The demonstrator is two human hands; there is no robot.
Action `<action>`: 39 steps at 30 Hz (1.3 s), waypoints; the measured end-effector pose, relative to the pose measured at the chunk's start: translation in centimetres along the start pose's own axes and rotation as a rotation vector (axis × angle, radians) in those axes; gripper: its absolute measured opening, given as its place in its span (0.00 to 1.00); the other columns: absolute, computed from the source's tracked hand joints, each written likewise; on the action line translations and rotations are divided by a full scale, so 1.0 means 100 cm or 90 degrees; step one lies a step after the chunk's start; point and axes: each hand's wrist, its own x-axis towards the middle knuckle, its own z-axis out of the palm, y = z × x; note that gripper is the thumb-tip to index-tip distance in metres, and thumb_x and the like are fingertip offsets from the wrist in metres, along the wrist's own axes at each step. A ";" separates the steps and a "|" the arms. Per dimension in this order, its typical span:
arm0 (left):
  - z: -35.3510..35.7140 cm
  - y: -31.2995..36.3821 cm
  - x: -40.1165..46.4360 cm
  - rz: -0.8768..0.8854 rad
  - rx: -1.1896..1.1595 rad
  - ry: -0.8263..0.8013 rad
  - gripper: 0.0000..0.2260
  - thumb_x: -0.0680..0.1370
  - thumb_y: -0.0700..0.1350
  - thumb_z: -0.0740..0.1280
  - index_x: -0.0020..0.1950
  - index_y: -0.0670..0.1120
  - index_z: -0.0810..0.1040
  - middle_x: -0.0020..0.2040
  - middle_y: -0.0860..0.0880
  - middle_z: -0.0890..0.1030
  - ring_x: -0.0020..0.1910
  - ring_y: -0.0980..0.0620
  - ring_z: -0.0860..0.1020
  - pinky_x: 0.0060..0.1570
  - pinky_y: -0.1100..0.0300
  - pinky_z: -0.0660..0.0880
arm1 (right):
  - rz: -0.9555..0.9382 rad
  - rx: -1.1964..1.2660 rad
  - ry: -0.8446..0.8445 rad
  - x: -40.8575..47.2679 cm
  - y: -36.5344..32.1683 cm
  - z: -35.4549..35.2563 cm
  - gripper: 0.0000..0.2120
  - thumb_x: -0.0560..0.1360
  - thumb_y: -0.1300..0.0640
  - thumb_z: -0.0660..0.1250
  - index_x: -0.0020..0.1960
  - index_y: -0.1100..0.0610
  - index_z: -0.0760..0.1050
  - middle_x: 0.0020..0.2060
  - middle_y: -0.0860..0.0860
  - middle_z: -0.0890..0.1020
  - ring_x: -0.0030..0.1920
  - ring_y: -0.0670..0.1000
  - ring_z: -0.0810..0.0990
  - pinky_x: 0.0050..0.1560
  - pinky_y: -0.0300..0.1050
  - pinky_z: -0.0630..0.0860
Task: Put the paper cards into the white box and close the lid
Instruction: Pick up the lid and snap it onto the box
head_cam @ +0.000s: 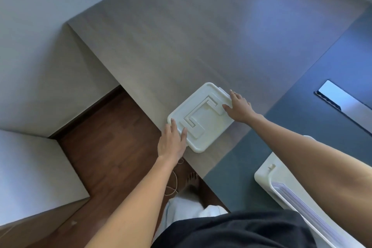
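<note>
A flat white lid (203, 119) with a recessed handle lies on the grey table (181, 46), close to its near edge. My left hand (173, 143) grips the lid's near-left end, thumb and fingers over the rim. At the far-right end, my right hand (239, 107) holds the lid with its fingers spread over the edge. The white box (263, 175) stands open at the lower right, partly hidden by my right arm. A stack of paper cards (296, 197) stands inside it.
A dark blue mat (312, 86) covers the table's right part, and the box stands on it. A shiny flat rectangular object (340, 98) lies on the mat at the far right. Left of the table edge the wooden floor (112, 147) drops away, with a thin cord (175, 185) on it.
</note>
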 end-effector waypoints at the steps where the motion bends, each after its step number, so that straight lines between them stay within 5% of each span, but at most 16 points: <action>1: 0.001 0.003 0.002 -0.017 -0.042 -0.006 0.32 0.83 0.59 0.50 0.80 0.41 0.50 0.72 0.41 0.65 0.68 0.43 0.69 0.61 0.51 0.72 | -0.002 -0.001 0.003 0.002 0.001 0.001 0.34 0.81 0.47 0.58 0.80 0.56 0.48 0.78 0.56 0.58 0.77 0.62 0.57 0.74 0.62 0.56; 5: 0.002 0.013 0.005 -0.086 -0.163 0.006 0.29 0.83 0.54 0.53 0.79 0.40 0.51 0.66 0.42 0.67 0.64 0.44 0.71 0.54 0.56 0.70 | -0.015 0.003 0.011 0.001 0.002 0.002 0.33 0.81 0.47 0.58 0.80 0.58 0.50 0.76 0.58 0.62 0.74 0.62 0.60 0.71 0.59 0.63; 8: -0.001 0.020 0.005 -0.147 -0.244 0.038 0.20 0.82 0.47 0.57 0.72 0.39 0.64 0.62 0.41 0.70 0.54 0.45 0.74 0.47 0.58 0.68 | 0.010 0.044 0.036 0.001 -0.004 0.002 0.32 0.81 0.49 0.59 0.79 0.60 0.52 0.74 0.58 0.63 0.73 0.61 0.61 0.70 0.57 0.66; 11: -0.003 0.033 0.005 -0.264 -0.315 0.050 0.15 0.81 0.44 0.58 0.63 0.38 0.71 0.62 0.40 0.70 0.46 0.46 0.72 0.43 0.55 0.67 | 0.091 0.116 0.053 0.001 -0.011 0.001 0.26 0.78 0.49 0.61 0.72 0.61 0.65 0.71 0.58 0.65 0.70 0.61 0.63 0.66 0.57 0.68; 14: -0.003 0.040 0.012 -0.373 -0.380 0.066 0.15 0.80 0.44 0.59 0.63 0.37 0.73 0.65 0.39 0.71 0.51 0.40 0.77 0.47 0.50 0.72 | 0.188 0.167 0.039 0.001 -0.015 -0.002 0.14 0.75 0.49 0.61 0.50 0.60 0.72 0.66 0.57 0.67 0.64 0.60 0.66 0.63 0.58 0.70; 17: -0.004 0.043 0.022 -0.468 -0.455 0.073 0.15 0.80 0.43 0.59 0.63 0.37 0.74 0.66 0.38 0.70 0.59 0.37 0.76 0.57 0.45 0.75 | 0.242 0.216 0.028 0.001 -0.014 -0.003 0.13 0.73 0.51 0.61 0.49 0.60 0.72 0.66 0.55 0.65 0.63 0.59 0.67 0.63 0.58 0.70; 20: -0.005 0.043 0.027 -0.512 -0.494 0.069 0.14 0.79 0.43 0.61 0.62 0.38 0.75 0.66 0.39 0.71 0.60 0.37 0.76 0.58 0.43 0.76 | 0.254 0.267 0.029 -0.005 -0.010 -0.005 0.08 0.72 0.53 0.61 0.39 0.58 0.68 0.57 0.53 0.66 0.54 0.58 0.69 0.44 0.48 0.72; 23: -0.008 0.042 0.030 -0.506 -0.536 0.064 0.12 0.78 0.43 0.63 0.55 0.37 0.79 0.58 0.39 0.79 0.54 0.37 0.80 0.54 0.45 0.80 | 0.267 0.346 0.049 -0.014 0.000 -0.010 0.12 0.69 0.55 0.60 0.33 0.54 0.58 0.44 0.51 0.65 0.42 0.54 0.63 0.30 0.44 0.57; 28: -0.022 0.060 0.028 -0.476 -0.604 0.055 0.09 0.77 0.39 0.63 0.37 0.40 0.73 0.44 0.42 0.80 0.43 0.41 0.79 0.50 0.48 0.81 | 0.274 0.395 0.132 -0.033 0.013 -0.027 0.10 0.67 0.57 0.59 0.31 0.53 0.58 0.40 0.52 0.65 0.39 0.55 0.64 0.30 0.43 0.58; 31: -0.034 0.077 0.028 -0.434 -0.622 0.067 0.12 0.76 0.37 0.63 0.32 0.43 0.72 0.40 0.43 0.80 0.40 0.42 0.79 0.48 0.49 0.81 | 0.285 0.420 0.171 -0.047 0.024 -0.043 0.06 0.65 0.55 0.59 0.34 0.58 0.68 0.38 0.53 0.69 0.38 0.55 0.68 0.34 0.45 0.65; 33: -0.043 0.087 0.031 -0.410 -0.629 0.077 0.13 0.75 0.34 0.63 0.31 0.42 0.72 0.35 0.45 0.78 0.38 0.44 0.79 0.46 0.50 0.81 | 0.287 0.459 0.195 -0.055 0.033 -0.053 0.14 0.64 0.53 0.59 0.38 0.63 0.76 0.37 0.54 0.72 0.38 0.55 0.71 0.37 0.45 0.69; 35: -0.054 0.099 0.034 -0.383 -0.635 0.087 0.12 0.74 0.32 0.62 0.30 0.42 0.72 0.34 0.47 0.78 0.38 0.44 0.79 0.45 0.50 0.81 | 0.280 0.493 0.239 -0.068 0.039 -0.065 0.21 0.66 0.54 0.60 0.48 0.68 0.80 0.40 0.60 0.80 0.41 0.61 0.79 0.42 0.49 0.77; 37: -0.065 0.113 0.034 -0.343 -0.635 0.098 0.11 0.75 0.33 0.62 0.33 0.42 0.74 0.39 0.46 0.78 0.41 0.44 0.79 0.44 0.54 0.77 | 0.275 0.524 0.288 -0.081 0.047 -0.074 0.21 0.70 0.55 0.62 0.56 0.69 0.79 0.53 0.65 0.83 0.55 0.66 0.81 0.55 0.59 0.81; 39: -0.075 0.129 0.032 -0.303 -0.635 0.107 0.07 0.76 0.34 0.63 0.45 0.38 0.81 0.44 0.45 0.78 0.47 0.43 0.81 0.45 0.57 0.74 | 0.265 0.568 0.334 -0.097 0.055 -0.083 0.18 0.73 0.56 0.64 0.55 0.68 0.80 0.56 0.64 0.82 0.57 0.63 0.81 0.59 0.60 0.79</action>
